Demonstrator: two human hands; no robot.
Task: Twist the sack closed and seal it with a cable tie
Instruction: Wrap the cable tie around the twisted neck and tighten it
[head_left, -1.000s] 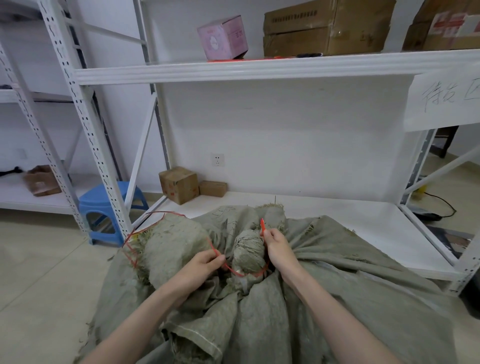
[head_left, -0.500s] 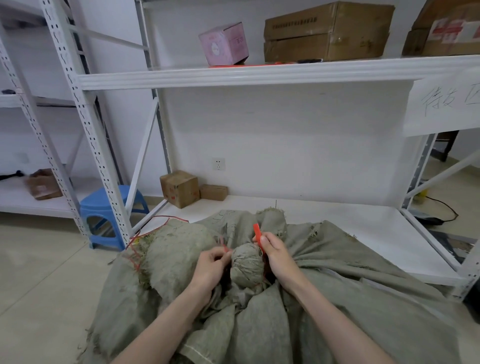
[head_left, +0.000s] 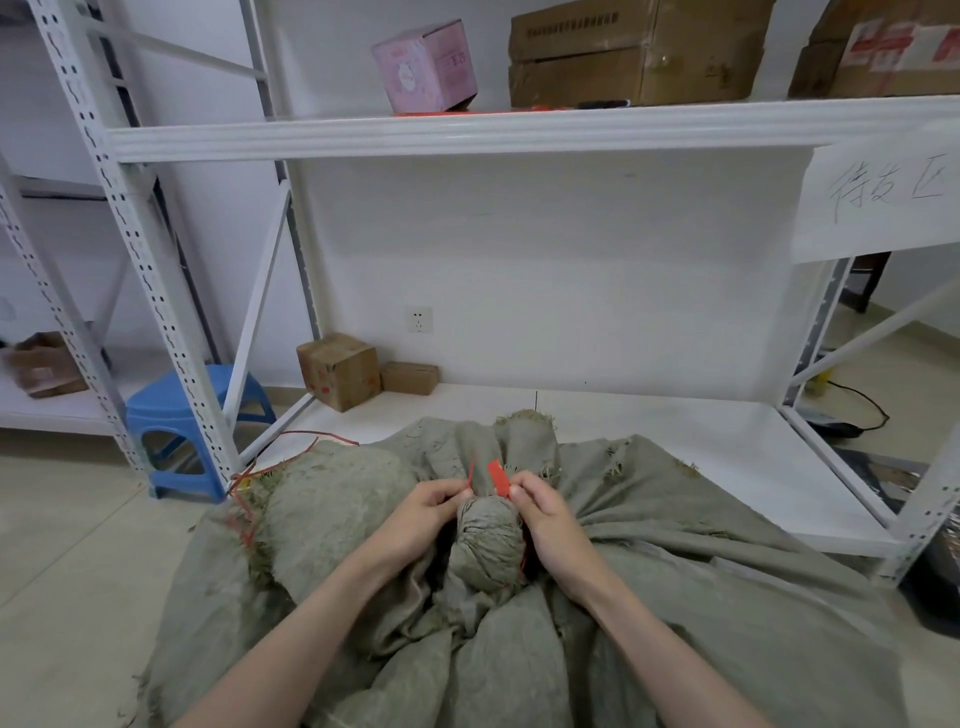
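A big grey-green woven sack (head_left: 727, 582) lies in front of me, its mouth twisted into a tight neck (head_left: 488, 540) standing up between my hands. A red cable tie (head_left: 500, 479) loops round that neck. My right hand (head_left: 545, 519) pinches the tie's flat head end just above the neck. My left hand (head_left: 421, 514) pinches the thin tail end, which sticks up beside the head. The part of the loop behind the neck is hidden.
Loose red ties (head_left: 249, 483) lie on a second stuffed sack (head_left: 322, 509) at the left. A blue stool (head_left: 182, 421) stands beside the white rack post (head_left: 156, 312). Small cardboard boxes (head_left: 340, 371) sit on the low shelf (head_left: 649, 431) behind the sack.
My left hand has brought the tie's tail round the neck and up to the head held by my right hand. Both hands have risen to the top of the neck.
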